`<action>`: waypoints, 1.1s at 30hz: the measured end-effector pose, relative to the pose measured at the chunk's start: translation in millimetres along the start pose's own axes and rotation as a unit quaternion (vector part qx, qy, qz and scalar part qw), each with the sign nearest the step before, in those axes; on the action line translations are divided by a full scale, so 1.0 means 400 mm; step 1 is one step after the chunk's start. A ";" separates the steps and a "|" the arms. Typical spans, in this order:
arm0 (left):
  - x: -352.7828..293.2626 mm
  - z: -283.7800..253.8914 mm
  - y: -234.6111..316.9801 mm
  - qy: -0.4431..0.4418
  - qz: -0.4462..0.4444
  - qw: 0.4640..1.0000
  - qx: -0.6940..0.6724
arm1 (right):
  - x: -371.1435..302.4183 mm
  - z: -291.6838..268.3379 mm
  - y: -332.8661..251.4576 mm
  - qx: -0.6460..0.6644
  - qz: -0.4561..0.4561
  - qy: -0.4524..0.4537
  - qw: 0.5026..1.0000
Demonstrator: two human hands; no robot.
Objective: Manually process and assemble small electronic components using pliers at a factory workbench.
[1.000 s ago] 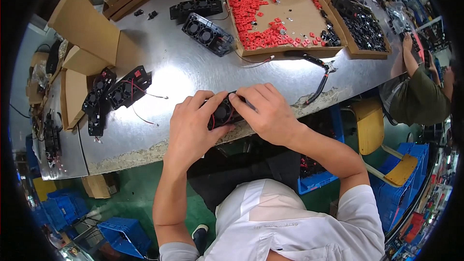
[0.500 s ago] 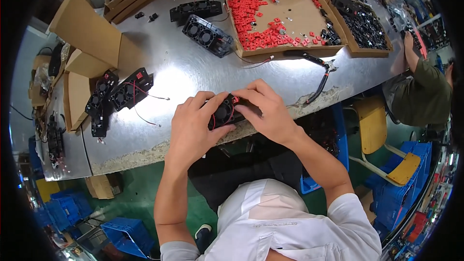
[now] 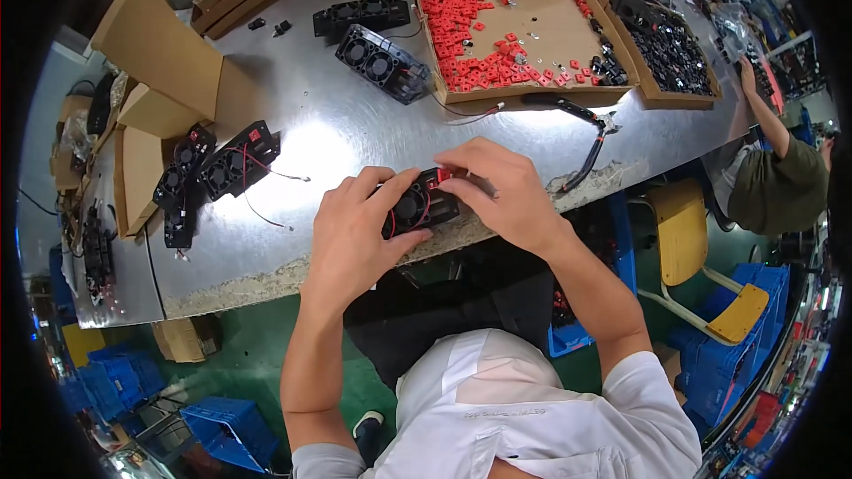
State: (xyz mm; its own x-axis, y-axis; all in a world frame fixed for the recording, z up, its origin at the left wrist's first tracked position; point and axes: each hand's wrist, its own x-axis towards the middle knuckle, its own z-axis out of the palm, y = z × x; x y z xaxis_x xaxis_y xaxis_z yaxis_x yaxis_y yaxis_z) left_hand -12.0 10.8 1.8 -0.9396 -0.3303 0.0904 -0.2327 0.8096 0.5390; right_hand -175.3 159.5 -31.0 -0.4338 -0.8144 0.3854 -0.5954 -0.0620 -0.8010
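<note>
Black fan unit (image 3: 409, 208), one: at the near edge of the counter (image 3: 346, 129), between both hands. Red block (image 3: 438, 179), one: at the unit's right end, beside thin red wire; hidden a second ago, partly visible half a second ago, now more exposed. Left hand (image 3: 351, 226): curled round the unit's left side, thumb below, fingers above; grip unchanged. Right hand (image 3: 508, 195): shifted slightly right, thumb and forefinger a little apart at the red block; whether they pinch it, cannot tell. Beyond, unmoved: black-handled cutters (image 3: 607, 123); cardboard tray (image 3: 555, 25) of red pieces.
</note>
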 end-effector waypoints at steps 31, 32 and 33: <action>-0.002 0.011 0.000 -0.001 -0.007 1.000 -0.002 | -0.030 -0.042 -0.026 -0.097 0.002 -0.131 0.987; -0.005 0.002 0.006 -0.004 -0.022 1.000 0.000 | -0.026 -0.076 -0.026 -0.114 -0.008 -0.130 0.985; -0.004 0.004 0.007 -0.003 -0.019 1.000 0.000 | -0.025 -0.124 -0.030 -0.130 -0.017 -0.129 0.983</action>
State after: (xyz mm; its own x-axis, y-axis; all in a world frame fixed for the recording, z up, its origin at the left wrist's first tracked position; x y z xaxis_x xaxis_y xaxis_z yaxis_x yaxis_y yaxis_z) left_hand -11.3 14.3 2.0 -0.9317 -0.3576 0.0643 -0.2683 0.7964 0.5421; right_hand -197.5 196.8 -2.7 -0.2449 -0.9354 0.2551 -0.7744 0.0304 -0.6319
